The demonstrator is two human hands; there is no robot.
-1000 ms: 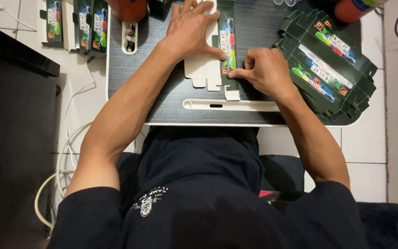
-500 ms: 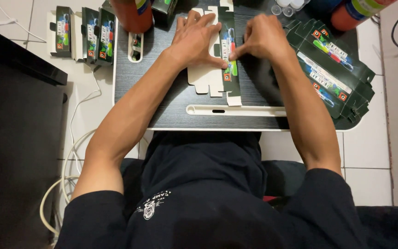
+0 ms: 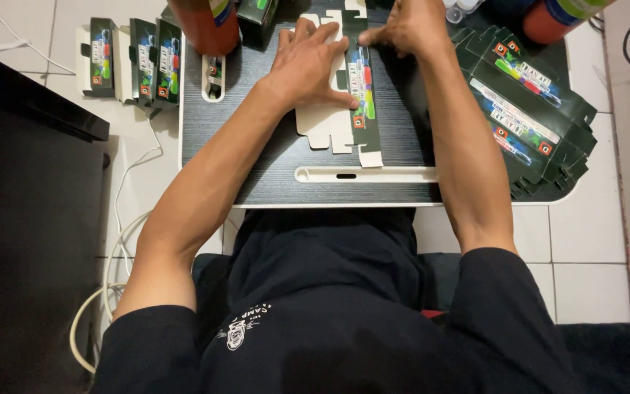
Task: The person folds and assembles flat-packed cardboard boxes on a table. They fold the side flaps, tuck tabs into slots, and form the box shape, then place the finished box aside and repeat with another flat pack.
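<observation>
Dark cabinet (image 3: 23, 241): far left, black, filling the left edge from the floor upward.
Cables (image 3: 114, 241): white, looping down the tiled floor (image 3: 599, 241) between cabinet and bench.
Folded cartons (image 3: 134, 58): three small dark green boxes with bright printing, standing side by side on the floor just left of the bench.
Bench (image 3: 271, 175): low, dark wood-grain top with a white rim; a white slot near its left end, a long white groove along the near edge.
Red bottle (image 3: 205, 25): at the far left corner of the bench, upper part cut off by the frame.
Left hand (image 3: 308, 62): flat, palm down, fingers (image 3: 322, 36) spread wide and pressing on the blank inner side of the flat carton; thumb tip at the edge of the printed panel.
Flat carton (image 3: 362, 102): unfolded, lying mid-bench; pale cardboard side showing on the left, dark green printed panel on the right, small flaps at the near end.
Right hand (image 3: 410, 25): at the far end of the same carton, fingers narrow and pinched on the top edge of the printed panel.
Stack of flat cartons (image 3: 526, 109): dark green, fanned and lying askew on the right part of the bench, apart from both hands.
Second red bottle (image 3: 548, 22): far right corner, partly out of frame.
Dark shirt (image 3: 329, 306): filling the near foreground.
</observation>
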